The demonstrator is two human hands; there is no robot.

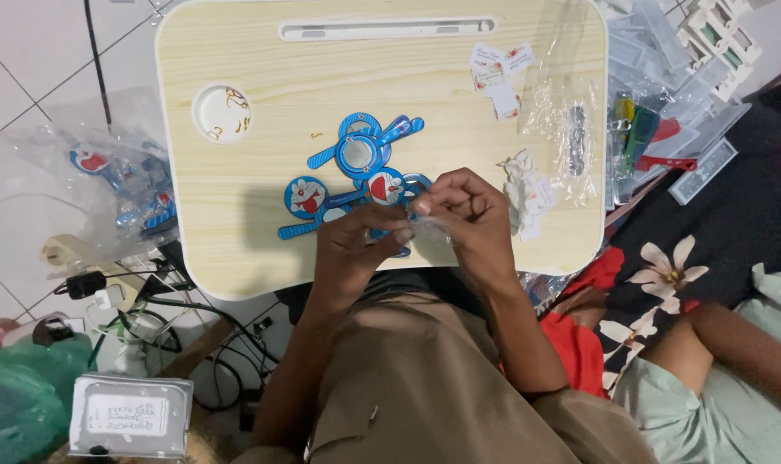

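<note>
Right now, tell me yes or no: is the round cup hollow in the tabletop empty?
No. The round hollow in the lap table holds a few small curved brownish bits.

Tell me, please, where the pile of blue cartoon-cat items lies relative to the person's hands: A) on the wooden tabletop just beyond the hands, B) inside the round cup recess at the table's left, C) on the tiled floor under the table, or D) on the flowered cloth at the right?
A: the blue cartoon-cat items lie on the light wooden lap table, just beyond the left hand and right hand, which meet at the table's near edge.
</note>
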